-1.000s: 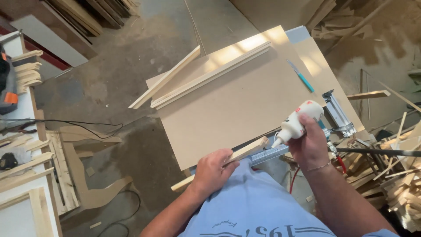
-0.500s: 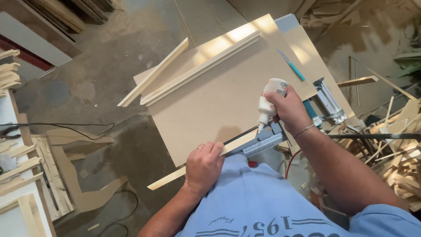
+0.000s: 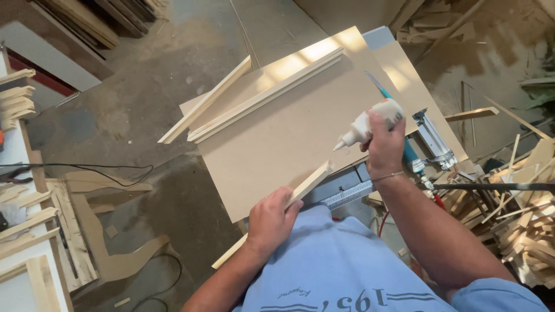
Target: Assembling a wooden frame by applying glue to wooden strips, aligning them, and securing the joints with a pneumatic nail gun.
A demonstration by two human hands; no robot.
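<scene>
wood strip: pale, narrow, straight, square-cut end.

The left hand sits low and near the body, its back turned up toward the camera; the fingers are curled closed in a grip, knuckles pointing away from the torso; the bare left forearm runs back down and to the left, bent at the elbow. The right hand is raised further out, closed in a fist-like hold with the thumb side facing left; a thin band circles its wrist; the bare right forearm slants back toward the lower right, ending at a light blue sleeve.
</scene>
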